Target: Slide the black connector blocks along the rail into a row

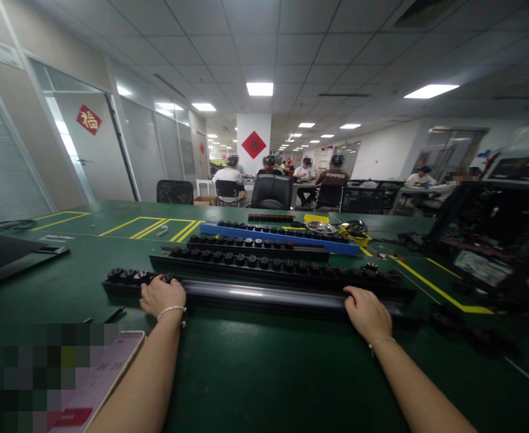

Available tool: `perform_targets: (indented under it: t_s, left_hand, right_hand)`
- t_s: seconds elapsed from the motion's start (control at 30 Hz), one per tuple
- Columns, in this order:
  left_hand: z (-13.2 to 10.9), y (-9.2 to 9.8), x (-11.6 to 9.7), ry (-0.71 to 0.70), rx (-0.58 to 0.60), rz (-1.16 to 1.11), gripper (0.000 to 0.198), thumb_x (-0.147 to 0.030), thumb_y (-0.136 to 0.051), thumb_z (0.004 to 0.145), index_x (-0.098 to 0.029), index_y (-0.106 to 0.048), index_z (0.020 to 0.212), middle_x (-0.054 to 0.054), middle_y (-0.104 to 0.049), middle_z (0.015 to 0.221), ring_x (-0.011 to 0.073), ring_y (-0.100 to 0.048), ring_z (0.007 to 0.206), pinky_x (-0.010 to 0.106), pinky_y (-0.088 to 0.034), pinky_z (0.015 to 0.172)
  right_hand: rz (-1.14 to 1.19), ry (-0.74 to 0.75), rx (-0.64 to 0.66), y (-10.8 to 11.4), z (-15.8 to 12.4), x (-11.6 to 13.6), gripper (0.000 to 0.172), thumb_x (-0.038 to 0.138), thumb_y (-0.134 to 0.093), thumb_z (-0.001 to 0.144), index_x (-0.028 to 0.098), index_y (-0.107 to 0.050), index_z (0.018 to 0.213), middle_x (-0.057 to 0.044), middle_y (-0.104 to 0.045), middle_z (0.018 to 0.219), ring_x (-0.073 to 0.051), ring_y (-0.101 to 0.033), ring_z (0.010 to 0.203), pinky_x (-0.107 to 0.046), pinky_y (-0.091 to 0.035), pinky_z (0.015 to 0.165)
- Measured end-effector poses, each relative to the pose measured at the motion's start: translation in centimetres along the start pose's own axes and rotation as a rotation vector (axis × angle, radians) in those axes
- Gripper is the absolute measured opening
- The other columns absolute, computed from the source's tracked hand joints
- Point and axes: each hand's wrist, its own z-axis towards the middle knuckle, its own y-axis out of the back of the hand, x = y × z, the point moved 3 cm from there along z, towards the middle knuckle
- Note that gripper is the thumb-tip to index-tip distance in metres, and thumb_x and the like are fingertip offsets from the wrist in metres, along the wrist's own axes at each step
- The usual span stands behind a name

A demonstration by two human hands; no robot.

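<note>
A long black rail point(264, 293) lies across the green table in front of me, with a smooth, shiny top surface along its middle. Small round black parts point(129, 275) sit in a row at its left end. My left hand point(163, 296), wearing a bracelet, grips the rail just right of those parts, its fingertips partly hidden. Toward the other end, my right hand point(369, 314) has its fingers curled over the rail's near edge. Directly behind lies another long black rail point(268, 270), lined with similar round parts.
Farther back are a shorter black rail point(309, 252) and a blue tray point(210, 229) with more parts. A phone point(111, 367) lies at lower left. Cluttered equipment point(485, 264) stands at right, near a dish point(321, 227) and cables point(354, 229). Several people sit beyond the table.
</note>
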Motion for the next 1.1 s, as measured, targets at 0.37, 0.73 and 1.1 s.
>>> perform_targets:
  t_s: [0.37, 0.73, 1.1]
  left_hand:
    - [-0.36, 0.67, -0.26, -0.043, 0.025, 0.009, 0.037, -0.034, -0.049, 0.078, -0.015, -0.059, 0.108, 0.017, -0.059, 0.116, 0.0306, -0.042, 0.121, 0.045, -0.038, 0.094]
    - [-0.61, 0.31, -0.29, -0.074, 0.06, -0.017, 0.037, -0.036, -0.05, 0.076, -0.017, -0.06, 0.106, 0.014, -0.061, 0.111, 0.0308, -0.048, 0.113, 0.043, -0.041, 0.089]
    - [-0.89, 0.25, -0.62, -0.093, 0.103, -0.014, 0.04, -0.041, -0.053, 0.071, -0.018, -0.062, 0.104, 0.013, -0.064, 0.106, 0.0318, -0.052, 0.107, 0.042, -0.043, 0.086]
  right_hand:
    - [-0.031, -0.061, 0.035, 0.04, -0.36, 0.29, 0.041, 0.022, -0.031, 0.08, 0.022, -0.062, 0.107, -0.003, -0.062, 0.115, -0.019, -0.051, 0.11, -0.035, -0.039, 0.087]
    - [-0.022, -0.112, 0.061, 0.12, -0.4, 0.4, 0.041, 0.022, -0.031, 0.08, 0.023, -0.061, 0.109, -0.002, -0.061, 0.117, -0.019, -0.049, 0.113, -0.037, -0.036, 0.09]
    - [-0.016, -0.115, 0.066, 0.25, -0.46, 0.47, 0.043, 0.023, -0.03, 0.082, 0.023, -0.061, 0.11, -0.003, -0.06, 0.119, -0.019, -0.047, 0.114, -0.037, -0.036, 0.091]
